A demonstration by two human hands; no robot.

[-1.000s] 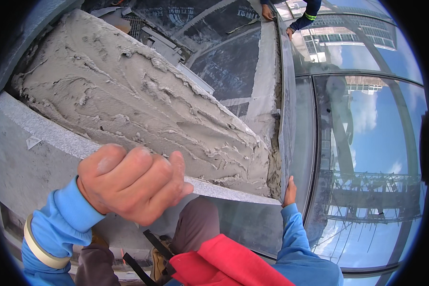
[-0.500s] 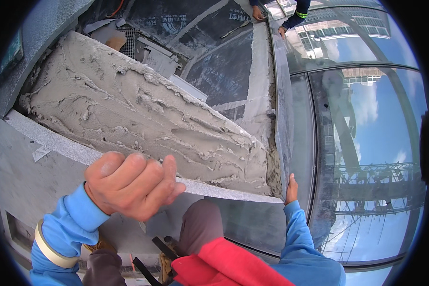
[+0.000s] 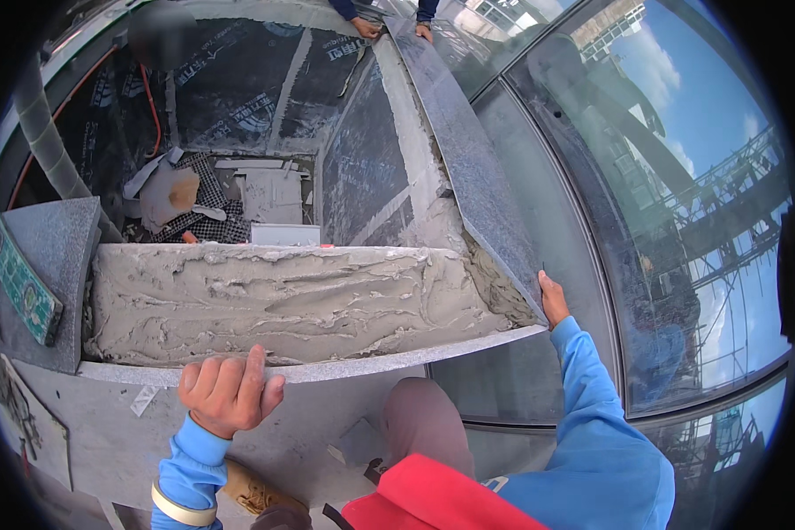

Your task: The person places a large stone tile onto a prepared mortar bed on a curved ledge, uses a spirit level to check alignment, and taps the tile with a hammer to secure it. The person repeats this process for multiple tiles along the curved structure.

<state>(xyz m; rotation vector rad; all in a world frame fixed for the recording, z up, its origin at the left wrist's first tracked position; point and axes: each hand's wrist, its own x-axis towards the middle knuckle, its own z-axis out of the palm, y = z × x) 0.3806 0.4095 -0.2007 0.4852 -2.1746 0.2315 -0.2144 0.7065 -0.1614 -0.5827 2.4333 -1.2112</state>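
Note:
A long grey stone slab (image 3: 473,146) slants along the right side of a ledge. My right hand (image 3: 553,299) grips its near end, thumb up and fingers around the edge. Wet grey mortar (image 3: 300,300), ridged by strokes, covers the ledge's top. More mortar shows beneath the slab's inner edge. My left hand (image 3: 230,391) is a loose fist with the index finger partly raised; no object shows in it. It is in front of the pale stone edging strip (image 3: 344,368) along the ledge's near side; whether it touches cannot be seen.
Another person's hands (image 3: 367,28) are at the slab's far end. Left lie a grey stone piece (image 3: 75,238) and a green level-like tool (image 3: 26,283). Beyond the ledge, a pit lined with black membrane (image 3: 230,97) holds debris. Glass panels (image 3: 645,221) stand on the right.
My view has turned, showing more of the pit and the left side. My left fist has lowered toward the edging. My right hand still grips the slab's near end.

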